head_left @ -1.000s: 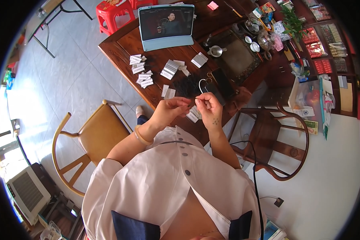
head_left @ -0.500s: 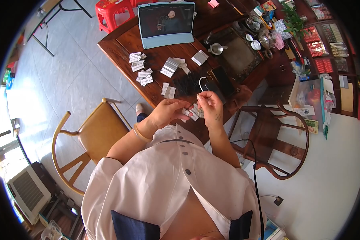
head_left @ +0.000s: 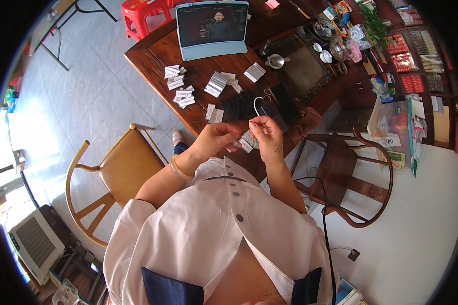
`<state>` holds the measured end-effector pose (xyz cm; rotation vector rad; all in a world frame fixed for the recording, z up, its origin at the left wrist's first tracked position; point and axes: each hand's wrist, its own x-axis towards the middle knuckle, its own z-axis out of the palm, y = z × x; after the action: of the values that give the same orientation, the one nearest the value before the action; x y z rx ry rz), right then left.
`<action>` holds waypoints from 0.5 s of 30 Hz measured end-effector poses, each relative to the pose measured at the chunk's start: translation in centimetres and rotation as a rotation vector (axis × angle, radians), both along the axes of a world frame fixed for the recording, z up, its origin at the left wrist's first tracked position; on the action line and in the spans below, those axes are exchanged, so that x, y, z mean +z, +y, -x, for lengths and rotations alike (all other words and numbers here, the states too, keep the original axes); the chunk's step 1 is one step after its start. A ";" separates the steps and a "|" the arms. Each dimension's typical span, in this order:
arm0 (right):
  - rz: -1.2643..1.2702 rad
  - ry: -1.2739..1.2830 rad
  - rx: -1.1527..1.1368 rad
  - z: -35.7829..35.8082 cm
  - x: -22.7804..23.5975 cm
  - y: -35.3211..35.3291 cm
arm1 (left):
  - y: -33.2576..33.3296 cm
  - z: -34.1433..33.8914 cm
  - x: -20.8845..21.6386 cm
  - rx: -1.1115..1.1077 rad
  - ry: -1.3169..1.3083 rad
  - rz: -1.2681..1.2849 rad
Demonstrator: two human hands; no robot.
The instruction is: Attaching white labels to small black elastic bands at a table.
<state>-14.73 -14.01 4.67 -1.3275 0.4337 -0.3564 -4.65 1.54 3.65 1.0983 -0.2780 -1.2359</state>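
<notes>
Over the near edge of the table, my left hand [head_left: 215,141] is closed, thumb and fingers pinched together. A pale edge shows by its fingertips, too small to make out. Close on its right, my right hand [head_left: 266,136] has thumb and forefinger pinched; whatever lies between them is hidden. Small white printed tags [head_left: 246,144] are partly visible between and behind the hands. Farther off lies a tangle of black strings [head_left: 236,105], with a pair of white tags [head_left: 215,114] to its left. A striped stack of tags [head_left: 216,84] sits beyond.
Tag bundles with black strings [head_left: 182,96] lie on the table's left side. A tablet [head_left: 212,30] in a light blue case stands at the back. Gold-handled scissors [head_left: 267,93] and a dark phone [head_left: 284,100] lie right of the strings. Wooden chairs [head_left: 129,157] flank me.
My right hand has shifted slightly left, and the fingers of my left hand have drawn closer together. The picture on the tablet has changed.
</notes>
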 end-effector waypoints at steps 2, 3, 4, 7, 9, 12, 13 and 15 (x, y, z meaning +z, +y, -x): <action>0.022 0.027 0.011 0.0 0.0 0.0 | 0.0 -0.1 -0.2 -0.029 -0.036 -0.029; 0.044 0.054 0.022 0.0 0.0 0.1 | 0.0 -0.2 -0.3 -0.057 -0.073 -0.058; 0.044 0.055 0.023 0.0 0.2 0.2 | 0.1 -0.1 -0.2 -0.057 -0.072 -0.059; -0.082 0.158 0.083 -0.1 0.6 0.5 | 0.0 0.2 0.0 -0.011 -0.094 -0.020; 0.142 0.053 0.151 0.3 -0.5 0.2 | 0.0 0.2 0.1 -0.005 -0.098 -0.007; 0.068 0.024 0.072 0.1 -0.2 0.6 | 0.0 0.4 -0.4 0.030 -0.067 0.047; 0.068 0.024 0.072 0.1 -0.2 0.7 | 0.0 0.5 -0.5 0.031 -0.067 0.047; 0.109 0.052 0.030 0.1 -0.4 0.8 | -0.1 0.7 -0.6 0.030 -0.084 0.099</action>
<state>-14.86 -13.17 4.29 -1.4502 0.4425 -0.3242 -5.40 1.48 3.06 1.0665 -0.3818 -1.1393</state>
